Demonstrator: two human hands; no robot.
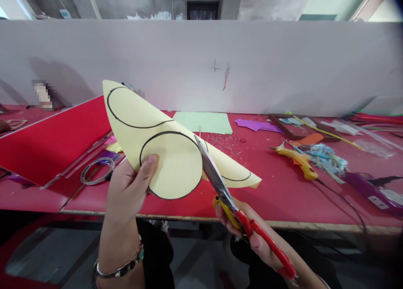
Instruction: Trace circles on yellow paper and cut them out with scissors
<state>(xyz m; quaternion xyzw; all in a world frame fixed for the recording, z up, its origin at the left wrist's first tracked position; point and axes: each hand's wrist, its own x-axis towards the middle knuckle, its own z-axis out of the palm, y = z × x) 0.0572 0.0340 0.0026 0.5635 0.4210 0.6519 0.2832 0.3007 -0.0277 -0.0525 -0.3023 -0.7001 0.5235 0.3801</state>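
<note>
My left hand (129,186) pinches a sheet of pale yellow paper (126,142), its thumb on the front face. Black circles are drawn on the sheet, and it curls away at its upper left and right ends. The lower edge of the middle circle is cut along its line. In my right hand (248,226) is a pair of scissors (220,184) with red and yellow handles. The blades point up and left, at the right side of that circle, with the paper between or against them. How far apart the blades are is hard to make out.
On the red table (258,205) lie a yellow glue gun (297,161) with a cable, a purple power strip (376,192), a tape roll (97,171), pale green paper (204,123), purple paper (258,125) and a brown tray (292,133). A white partition (176,62) stands behind.
</note>
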